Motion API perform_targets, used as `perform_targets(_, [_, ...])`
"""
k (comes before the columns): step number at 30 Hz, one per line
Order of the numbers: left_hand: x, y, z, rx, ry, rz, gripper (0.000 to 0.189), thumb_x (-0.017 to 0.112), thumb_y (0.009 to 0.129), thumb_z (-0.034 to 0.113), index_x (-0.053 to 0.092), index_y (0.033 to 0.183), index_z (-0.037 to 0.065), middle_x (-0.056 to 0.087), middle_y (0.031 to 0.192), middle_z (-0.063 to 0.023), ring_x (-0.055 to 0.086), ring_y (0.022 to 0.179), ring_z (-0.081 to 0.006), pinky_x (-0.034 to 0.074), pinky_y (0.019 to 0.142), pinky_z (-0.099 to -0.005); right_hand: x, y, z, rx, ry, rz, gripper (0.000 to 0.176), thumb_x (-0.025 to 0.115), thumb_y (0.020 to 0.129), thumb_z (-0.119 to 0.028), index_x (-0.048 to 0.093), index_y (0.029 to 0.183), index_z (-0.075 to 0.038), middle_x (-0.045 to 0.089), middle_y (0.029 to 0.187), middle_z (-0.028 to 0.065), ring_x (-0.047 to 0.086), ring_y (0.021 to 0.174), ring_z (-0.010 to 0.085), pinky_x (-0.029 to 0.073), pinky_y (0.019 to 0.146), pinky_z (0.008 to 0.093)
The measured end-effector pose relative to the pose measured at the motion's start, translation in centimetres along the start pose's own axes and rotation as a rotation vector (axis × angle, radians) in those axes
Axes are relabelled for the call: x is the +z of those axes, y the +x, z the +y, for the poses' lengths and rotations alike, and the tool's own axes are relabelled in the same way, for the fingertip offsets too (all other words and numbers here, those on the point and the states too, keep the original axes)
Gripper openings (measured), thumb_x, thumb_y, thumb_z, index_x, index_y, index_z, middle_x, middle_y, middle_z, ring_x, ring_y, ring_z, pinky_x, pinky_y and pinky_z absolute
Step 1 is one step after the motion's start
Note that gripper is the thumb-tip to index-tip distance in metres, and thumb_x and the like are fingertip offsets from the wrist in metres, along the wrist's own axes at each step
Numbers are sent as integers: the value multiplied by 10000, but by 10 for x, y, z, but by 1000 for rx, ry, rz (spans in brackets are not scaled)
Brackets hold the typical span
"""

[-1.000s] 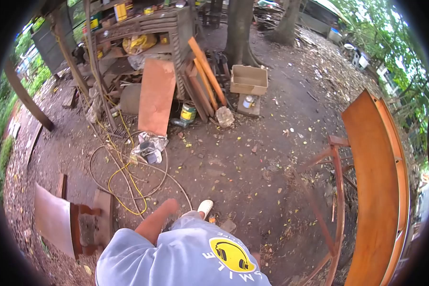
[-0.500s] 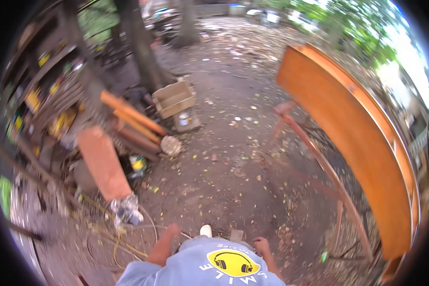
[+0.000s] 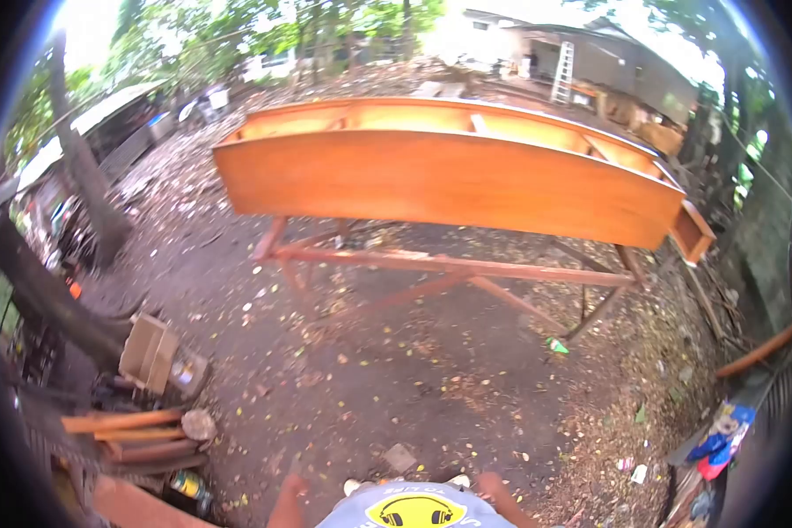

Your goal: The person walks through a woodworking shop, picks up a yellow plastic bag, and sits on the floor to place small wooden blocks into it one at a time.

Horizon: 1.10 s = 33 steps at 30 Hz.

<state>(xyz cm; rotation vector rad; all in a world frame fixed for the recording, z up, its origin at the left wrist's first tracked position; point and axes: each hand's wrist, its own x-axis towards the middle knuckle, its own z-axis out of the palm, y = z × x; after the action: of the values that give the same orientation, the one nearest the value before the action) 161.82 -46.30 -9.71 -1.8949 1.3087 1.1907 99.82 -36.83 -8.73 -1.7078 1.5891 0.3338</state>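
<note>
Fingers of the left hand (image 3: 296, 485) and right hand (image 3: 489, 486) flank the shirt (image 3: 415, 505), their spread and hold too small to tell.

Left hand (image 3: 296, 483) apparently blurred, shirt (image 3: 350, 509) cut off below

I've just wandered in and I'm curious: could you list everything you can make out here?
Wooden unit: one, orange, across the middle
Stand: one, reddish-brown, under the unit
Ladder: one, white, background right
Tree trunks: several, dark, both sides
Cardboard box: one, tan, lower left
Wood pieces: several, orange and brown, below the box
Flat board: one, reddish, bottom left
Wrapper: one, mostly blue, far right
Flat slab: one, greyish, ground before the person
Shirt: one, pale blue, yellow print, bottom
Shoes: two, whitish, bottom
Left hand: one, bare, left of shirt
Right hand: one, bare, right of shirt
</note>
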Motion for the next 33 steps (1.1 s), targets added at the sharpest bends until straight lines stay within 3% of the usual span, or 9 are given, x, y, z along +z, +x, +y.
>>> perform_targets(8, [-25, -8, 232, 509, 566, 169, 222, 522, 776, 258, 634, 896, 109, 638, 848, -80, 631, 780, -217, 502, 588, -346, 56, -101, 136, 178, 101, 32, 192, 595, 732, -245, 656, 809, -79, 616, 644, 153, 610, 550, 275, 482, 469, 395])
perform_targets(14, [11, -18, 427, 897, 898, 88, 269, 484, 781, 273, 657, 834, 74, 657, 826, -93, 635, 809, -268, 506, 644, -418, 17, -192, 208, 988, 1282, 542, 214, 571, 709, -190, 633, 778, 3, 618, 604, 132, 598, 471, 193, 477, 431, 312])
perform_targets(17, [19, -38, 512, 741, 513, -51, 324, 490, 769, 343, 664, 786, 71, 652, 765, -110, 641, 749, -279, 505, 637, -427, -24, -220, 218, 1002, 1615, 757, 267, 588, 711, -211, 620, 851, 14, 608, 601, 131, 591, 473, 191, 485, 438, 316])
perform_targets(20, [17, -41, 590, 1093, 1269, 95, 303, 496, 796, 296, 651, 756, 39, 667, 775, -99, 649, 679, -216, 514, 615, -364, -53, -213, 241, 896, 1770, 833, 228, 552, 749, -165, 607, 865, 23, 602, 612, 105, 582, 475, 180, 473, 419, 304])
perform_targets(21, [19, -34, 613, 898, 1021, -9, 300, 499, 795, 291, 649, 757, 35, 666, 767, -96, 645, 660, -210, 510, 597, -363, -64, -212, 252, 837, 1823, 848, 225, 551, 755, -158, 607, 872, 26, 606, 625, 104, 583, 477, 179, 473, 419, 299])
perform_targets(23, [21, -18, 659, 483, 542, -195, 294, 504, 792, 283, 645, 758, 27, 664, 752, -91, 637, 622, -197, 501, 562, -363, -103, -213, 278, 806, 1753, 865, 195, 543, 795, -151, 614, 853, 21, 603, 653, 98, 574, 512, 171, 481, 452, 292])
perform_targets(26, [24, 10, 737, 517, 654, -132, 280, 525, 785, 269, 640, 749, 17, 660, 723, -87, 632, 616, -175, 483, 516, -352, -142, -224, 329, 864, 1674, 877, 258, 558, 800, -201, 616, 916, 22, 631, 717, 118, 613, 579, 208, 510, 519, 310])
perform_targets(30, [36, 12, 856, 948, 1223, -203, 271, 542, 787, 263, 634, 748, 11, 636, 665, -85, 608, 569, -179, 456, 484, -347, -146, -248, 409, 1077, 1352, 667, 402, 536, 790, -330, 615, 968, 22, 658, 833, 156, 643, 764, 313, 523, 703, 370])
perform_targets(33, [60, -12, 954, 1038, 1105, -249, 252, 557, 789, 245, 629, 740, 8, 614, 625, -84, 588, 536, -176, 437, 461, -337, -85, -251, 488, 993, 649, 436, 492, 503, 772, -419, 625, 959, 20, 637, 939, 187, 602, 915, 356, 477, 831, 388])
